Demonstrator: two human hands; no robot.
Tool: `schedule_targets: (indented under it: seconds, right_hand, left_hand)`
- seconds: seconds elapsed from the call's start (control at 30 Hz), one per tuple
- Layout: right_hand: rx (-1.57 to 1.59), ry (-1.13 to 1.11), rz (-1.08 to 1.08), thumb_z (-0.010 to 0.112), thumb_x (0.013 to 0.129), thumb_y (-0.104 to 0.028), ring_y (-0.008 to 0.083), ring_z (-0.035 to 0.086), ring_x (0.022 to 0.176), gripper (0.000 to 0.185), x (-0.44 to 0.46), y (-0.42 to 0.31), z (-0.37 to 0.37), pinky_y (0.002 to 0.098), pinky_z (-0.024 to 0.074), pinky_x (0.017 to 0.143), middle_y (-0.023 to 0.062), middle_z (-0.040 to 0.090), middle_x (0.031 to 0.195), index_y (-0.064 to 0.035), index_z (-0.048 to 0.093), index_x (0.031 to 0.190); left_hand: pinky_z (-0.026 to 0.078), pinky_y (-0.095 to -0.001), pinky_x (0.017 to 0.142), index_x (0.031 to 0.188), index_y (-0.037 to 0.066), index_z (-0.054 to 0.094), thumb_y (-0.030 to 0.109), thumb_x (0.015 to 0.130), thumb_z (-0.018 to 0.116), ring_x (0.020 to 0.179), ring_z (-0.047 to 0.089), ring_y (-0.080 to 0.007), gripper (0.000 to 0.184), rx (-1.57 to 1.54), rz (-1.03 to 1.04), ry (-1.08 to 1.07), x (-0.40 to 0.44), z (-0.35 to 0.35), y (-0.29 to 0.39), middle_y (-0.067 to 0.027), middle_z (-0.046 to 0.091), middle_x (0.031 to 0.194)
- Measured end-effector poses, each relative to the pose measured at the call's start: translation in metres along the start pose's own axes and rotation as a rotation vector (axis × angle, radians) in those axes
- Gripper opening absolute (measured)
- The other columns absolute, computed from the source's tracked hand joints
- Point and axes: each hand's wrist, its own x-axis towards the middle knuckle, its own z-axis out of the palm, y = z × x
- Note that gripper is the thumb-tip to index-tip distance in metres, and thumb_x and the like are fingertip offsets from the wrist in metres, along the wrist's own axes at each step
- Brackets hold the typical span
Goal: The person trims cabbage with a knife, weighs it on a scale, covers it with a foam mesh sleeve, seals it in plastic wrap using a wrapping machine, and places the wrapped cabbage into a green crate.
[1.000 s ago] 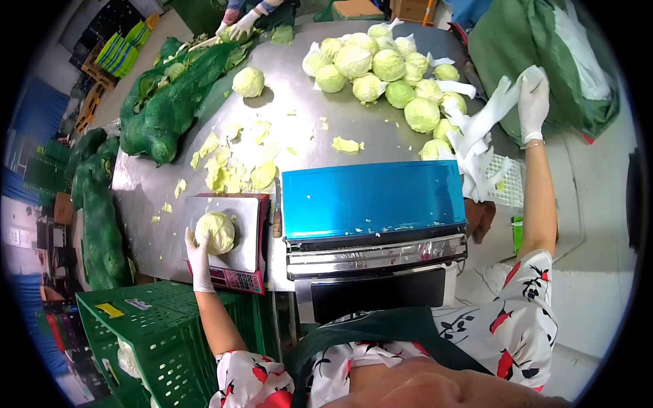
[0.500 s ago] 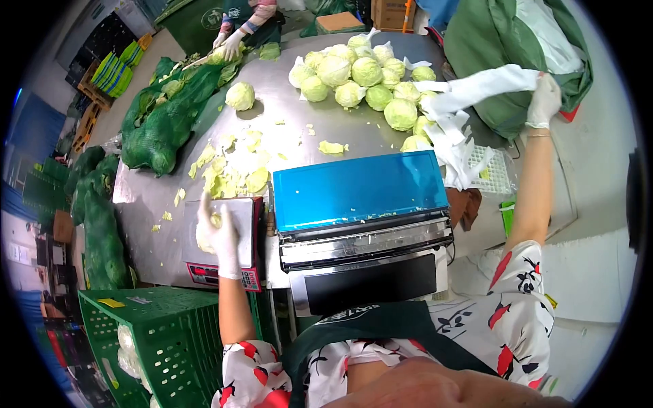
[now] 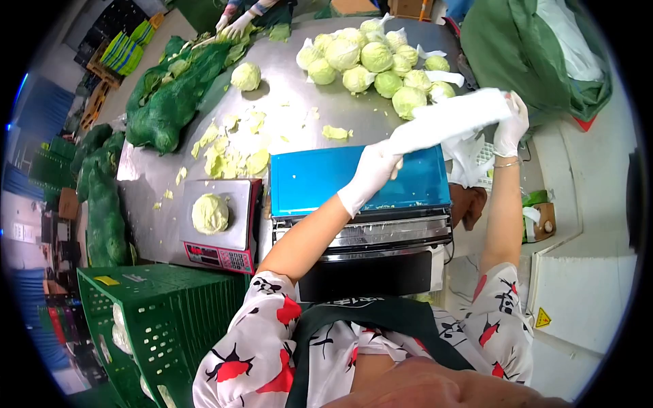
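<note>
A long white net sleeve (image 3: 449,121) is stretched between my two gloved hands, above the blue-topped wrapping machine (image 3: 320,180). My left hand (image 3: 373,171) is closed on its near left end, over the machine's top. My right hand (image 3: 511,128) grips the other end, higher and to the right. One cabbage (image 3: 210,213) rests on the scale (image 3: 238,234), left of the machine, with neither hand touching it. More white sleeves (image 3: 464,158) lie in a loose heap below the stretched one, partly hidden.
Cabbages (image 3: 357,54) are piled at the back, some in white netting. A single cabbage (image 3: 245,76) and leaf scraps (image 3: 228,153) lie on the steel table (image 3: 286,115). Green net sacks (image 3: 166,109) are at left, green crates (image 3: 163,299) near left. A co-worker's gloved hands (image 3: 235,26) handle leaves.
My left hand has left the cabbage on the scale and moved right to grip the sleeve. My right hand has drawn the sleeve nearer and to the left.
</note>
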Motion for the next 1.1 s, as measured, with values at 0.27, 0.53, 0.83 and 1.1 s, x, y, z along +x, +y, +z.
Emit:
schedule_targets:
  seconds: [0.27,0.53,0.83,1.1]
  right_hand:
    - [-0.197,-0.437,0.091,0.058,0.096,-0.039,0.0245,0.059,0.116,0.055,-0.087,-0.06,0.004,0.0343,0.0435,0.1,0.0197,0.061,0.127,0.0027,0.055,0.132]
    - [-0.288,-0.718,-0.208,0.068,0.092,-0.01,0.0136,0.061,0.088,0.02,-0.221,-0.182,0.09,0.0243,0.0476,0.083,0.0039,0.067,0.094,-0.0007,0.066,0.11]
    - [0.194,-1.446,0.345,0.062,0.092,-0.012,0.0178,0.06,0.111,0.024,-0.337,-0.175,0.116,0.0307,0.0445,0.098,0.0079,0.067,0.117,-0.0003,0.07,0.111]
    - [0.185,-1.202,0.434,0.061,0.096,-0.009,0.0174,0.063,0.104,0.023,-0.441,-0.19,0.127,0.0321,0.0443,0.099,0.0101,0.071,0.11,0.0034,0.069,0.112]
  left_hand:
    - [0.041,-0.0248,0.048,0.089,0.003,0.066,0.01,0.094,0.054,0.051,0.05,-0.0063,0.015,0.089,-0.037,0.339,-0.076,-0.045,-0.024,0.0004,0.056,0.061]
    - [0.053,-0.0326,0.078,0.107,0.006,0.067,0.013,0.087,0.063,0.086,0.069,-0.0196,0.022,0.41,0.123,0.436,-0.161,-0.073,-0.001,-0.0124,0.07,0.089]
    - [0.024,-0.0391,0.117,0.156,0.004,0.017,0.02,0.097,0.061,0.146,0.027,-0.0248,0.075,-0.134,0.323,0.372,-0.255,-0.101,0.002,-0.0164,0.026,0.159]
    - [0.04,-0.0346,0.107,0.132,0.001,0.053,0.011,0.099,0.057,0.125,0.052,-0.0212,0.035,-0.444,0.478,0.433,-0.29,-0.114,-0.02,-0.0156,0.049,0.142]
